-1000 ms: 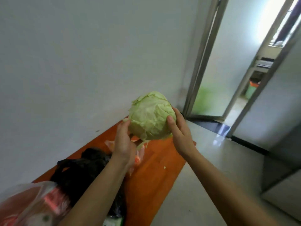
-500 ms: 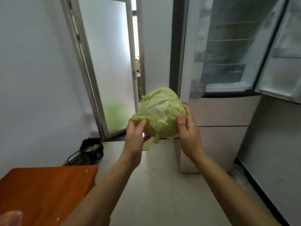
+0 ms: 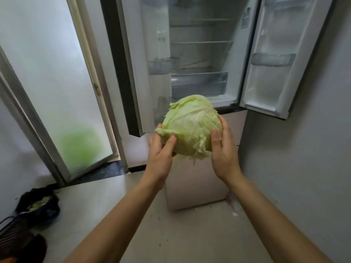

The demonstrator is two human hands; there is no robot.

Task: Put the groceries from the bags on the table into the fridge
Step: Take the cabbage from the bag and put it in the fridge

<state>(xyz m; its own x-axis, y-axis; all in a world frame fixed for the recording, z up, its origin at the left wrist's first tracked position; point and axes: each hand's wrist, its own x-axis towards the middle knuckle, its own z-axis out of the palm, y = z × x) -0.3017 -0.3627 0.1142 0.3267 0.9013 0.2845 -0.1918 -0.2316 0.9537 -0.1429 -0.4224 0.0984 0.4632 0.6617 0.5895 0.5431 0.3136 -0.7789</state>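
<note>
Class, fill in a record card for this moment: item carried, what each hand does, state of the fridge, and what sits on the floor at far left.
Item: cabbage, whole head
Left hand: grips its left side, thumb on front
Right hand: grips its right side
Fridge: both upper doors open, shelves and drawer visible
Floor, far left: dark bag with pale green scraps inside

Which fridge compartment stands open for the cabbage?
The upper compartment: its two doors are swung wide, showing the shelves. The drawer fronts below it, behind the held cabbage, are shut.
</note>
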